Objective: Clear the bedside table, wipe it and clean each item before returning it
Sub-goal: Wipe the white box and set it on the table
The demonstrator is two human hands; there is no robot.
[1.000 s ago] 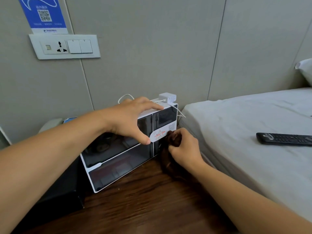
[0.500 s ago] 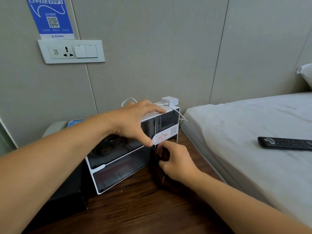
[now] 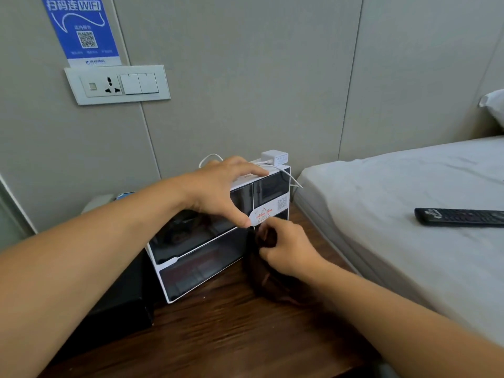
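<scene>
A white organizer box (image 3: 201, 263) with dark glossy drawer fronts stands on the dark wooden bedside table (image 3: 231, 331), against the wall. My left hand (image 3: 221, 189) grips its top edge, fingers over the top and thumb on the front. My right hand (image 3: 286, 246) is closed on a dark brown cloth (image 3: 272, 282) and presses it against the lower right part of the box front, below a white sticker (image 3: 266, 212). A white charger (image 3: 274, 156) with its cable lies on top of the box.
A black box (image 3: 120, 304) sits left of the organizer. The bed (image 3: 395, 203) borders the table on the right, with a black remote control (image 3: 461, 217) lying on it. A wall socket panel (image 3: 117, 84) and a blue WiFi sign (image 3: 81, 28) hang above left.
My right hand with the cloth has slid down and leftward across the box front. My left hand keeps its hold on the box. The camera has tilted slightly.
</scene>
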